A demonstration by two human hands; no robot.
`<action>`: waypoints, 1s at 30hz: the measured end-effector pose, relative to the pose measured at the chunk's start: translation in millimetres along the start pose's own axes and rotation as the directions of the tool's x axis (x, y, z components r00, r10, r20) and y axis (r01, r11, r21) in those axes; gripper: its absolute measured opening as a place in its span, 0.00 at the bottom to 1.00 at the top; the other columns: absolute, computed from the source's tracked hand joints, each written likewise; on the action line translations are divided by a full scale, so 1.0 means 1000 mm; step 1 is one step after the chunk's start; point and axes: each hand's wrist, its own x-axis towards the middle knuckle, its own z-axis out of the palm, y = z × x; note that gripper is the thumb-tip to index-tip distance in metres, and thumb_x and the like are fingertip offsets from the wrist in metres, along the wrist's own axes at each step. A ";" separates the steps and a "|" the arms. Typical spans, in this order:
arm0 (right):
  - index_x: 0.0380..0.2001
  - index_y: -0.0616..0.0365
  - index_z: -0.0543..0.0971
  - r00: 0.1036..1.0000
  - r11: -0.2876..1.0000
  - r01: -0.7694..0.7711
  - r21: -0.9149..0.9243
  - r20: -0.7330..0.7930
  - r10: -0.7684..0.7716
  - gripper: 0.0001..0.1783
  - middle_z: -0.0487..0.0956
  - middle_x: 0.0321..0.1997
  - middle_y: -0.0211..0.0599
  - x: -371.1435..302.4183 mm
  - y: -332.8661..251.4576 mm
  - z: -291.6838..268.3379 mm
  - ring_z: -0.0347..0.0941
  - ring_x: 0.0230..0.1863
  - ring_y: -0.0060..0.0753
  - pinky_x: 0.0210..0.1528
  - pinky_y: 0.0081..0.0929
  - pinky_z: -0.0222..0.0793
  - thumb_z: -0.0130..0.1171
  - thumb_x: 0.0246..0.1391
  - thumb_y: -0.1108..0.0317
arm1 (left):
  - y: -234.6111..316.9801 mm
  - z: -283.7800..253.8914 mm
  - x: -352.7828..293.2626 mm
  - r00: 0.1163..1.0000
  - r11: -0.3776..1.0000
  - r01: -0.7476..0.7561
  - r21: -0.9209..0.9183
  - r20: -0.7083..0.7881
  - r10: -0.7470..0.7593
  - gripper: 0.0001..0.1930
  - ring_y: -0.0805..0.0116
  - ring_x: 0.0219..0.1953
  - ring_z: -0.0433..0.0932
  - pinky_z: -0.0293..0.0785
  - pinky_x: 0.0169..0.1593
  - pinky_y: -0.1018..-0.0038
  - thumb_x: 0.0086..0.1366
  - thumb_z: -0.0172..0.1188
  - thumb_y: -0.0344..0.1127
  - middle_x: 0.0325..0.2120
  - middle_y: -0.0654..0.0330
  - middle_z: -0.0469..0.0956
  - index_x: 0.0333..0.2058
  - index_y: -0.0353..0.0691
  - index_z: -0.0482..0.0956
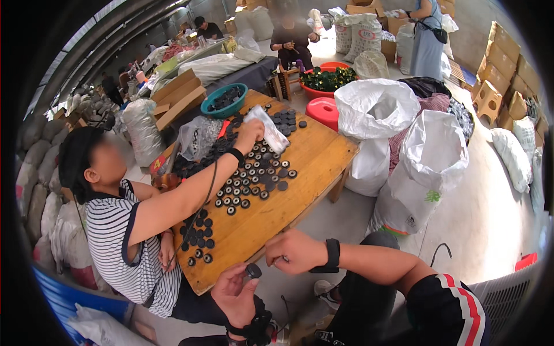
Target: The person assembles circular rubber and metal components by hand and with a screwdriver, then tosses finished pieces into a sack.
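My left hand (235, 295) pinches a small black round disc (253, 270) between thumb and fingertips, just off the near edge of the wooden table (314, 164). Close by on the right, my right hand (297, 252) is closed with its fingers curled. A tiny shiny bit shows at its fingertips, too small to name. On the table lie many black discs (200, 233), some turned so that a pale metal ring with a dark centre shows. A co-worker in a striped top (118, 228) reaches across them, one hand on a whitish plastic bag (268, 130).
A teal basin (224, 101) of dark pieces stands at the table's far left corner. Tall white woven sacks (424, 173) stand right of the table. Behind them are a red basin (326, 92) and a red stool (322, 113). Other people sit and stand farther back.
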 end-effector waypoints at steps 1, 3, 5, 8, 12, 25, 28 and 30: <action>0.40 0.53 0.85 1.000 1.000 -0.006 0.013 0.003 0.005 0.18 0.81 0.31 0.36 -0.001 0.001 0.004 0.80 0.35 0.45 0.37 0.40 0.76 0.55 0.44 0.76 | 0.000 -0.003 -0.002 1.000 1.000 -0.014 0.006 0.010 0.014 0.24 0.59 0.53 0.80 0.76 0.60 0.66 0.52 0.64 0.06 0.50 0.47 0.79 0.49 0.26 0.78; 0.33 0.56 0.83 0.983 0.986 0.106 0.128 -0.161 -0.085 0.14 0.76 0.26 0.34 0.006 0.001 0.011 0.76 0.27 0.41 0.29 0.33 0.69 0.53 0.45 0.79 | 0.005 -0.004 -0.002 0.999 0.999 -0.033 0.029 -0.001 0.033 0.24 0.61 0.52 0.81 0.77 0.59 0.68 0.52 0.63 0.06 0.48 0.48 0.80 0.48 0.27 0.78; 0.34 0.56 0.83 0.985 0.982 0.103 0.159 -0.153 -0.078 0.15 0.76 0.26 0.35 0.007 0.001 0.003 0.75 0.26 0.40 0.28 0.34 0.69 0.53 0.45 0.79 | 0.002 -0.005 0.002 1.000 0.997 -0.007 0.080 -0.029 0.009 0.24 0.64 0.50 0.82 0.78 0.57 0.71 0.52 0.64 0.06 0.47 0.51 0.82 0.48 0.27 0.79; 0.36 0.58 0.83 0.980 0.984 0.097 0.149 -0.187 -0.069 0.16 0.75 0.25 0.37 0.005 -0.001 -0.007 0.73 0.24 0.38 0.27 0.34 0.67 0.51 0.44 0.81 | 0.005 0.007 0.010 1.000 0.999 0.026 0.032 -0.005 -0.026 0.23 0.66 0.51 0.81 0.77 0.58 0.72 0.54 0.66 0.07 0.48 0.53 0.81 0.49 0.27 0.79; 0.37 0.58 0.84 0.992 0.979 0.035 0.203 -0.129 -0.009 0.19 0.79 0.28 0.39 0.009 -0.007 -0.006 0.77 0.27 0.40 0.29 0.34 0.73 0.51 0.41 0.81 | 0.004 0.003 0.012 0.999 0.999 -0.045 -0.002 0.024 0.045 0.23 0.65 0.50 0.81 0.78 0.56 0.70 0.54 0.66 0.08 0.49 0.52 0.80 0.49 0.27 0.79; 0.42 0.55 0.85 0.986 0.969 0.073 0.236 -0.161 -0.035 0.18 0.81 0.35 0.35 0.011 -0.021 0.004 0.78 0.29 0.38 0.30 0.31 0.74 0.68 0.44 0.79 | 0.001 0.004 0.005 0.999 1.000 0.021 -0.015 -0.042 -0.021 0.21 0.68 0.47 0.82 0.78 0.53 0.72 0.57 0.67 0.10 0.44 0.55 0.83 0.49 0.30 0.78; 0.44 0.55 0.86 0.966 0.984 0.134 0.120 -0.236 -0.103 0.21 0.82 0.39 0.35 0.007 -0.013 0.011 0.81 0.34 0.39 0.33 0.32 0.77 0.74 0.43 0.78 | -0.009 0.013 0.003 0.995 0.988 0.063 -0.140 -0.065 -0.072 0.20 0.70 0.45 0.83 0.78 0.51 0.75 0.60 0.67 0.12 0.42 0.57 0.84 0.50 0.33 0.76; 0.45 0.55 0.86 0.963 0.986 0.123 0.117 -0.255 -0.089 0.22 0.82 0.42 0.36 0.011 -0.009 0.014 0.83 0.37 0.39 0.34 0.32 0.79 0.75 0.42 0.79 | -0.009 0.009 0.008 0.995 0.980 0.086 -0.179 -0.025 -0.092 0.20 0.70 0.46 0.83 0.78 0.52 0.75 0.61 0.66 0.13 0.43 0.57 0.84 0.51 0.33 0.76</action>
